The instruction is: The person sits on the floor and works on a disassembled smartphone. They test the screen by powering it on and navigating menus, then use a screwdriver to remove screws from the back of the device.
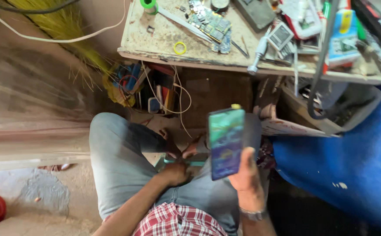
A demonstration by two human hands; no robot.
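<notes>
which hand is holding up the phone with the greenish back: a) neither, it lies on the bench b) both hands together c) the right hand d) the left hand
c: the right hand, with a watch on its wrist, grips the lower edge of the phone and holds it upright above the lap, while the left hand rests down between the knees, apart from it.

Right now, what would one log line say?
right hand: holds phone | left hand: on lap, grip unclear | workbench: cluttered, circuit board

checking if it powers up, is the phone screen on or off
On: the smartphone in the right hand shows a bright green and blue picture across its screen.
</notes>
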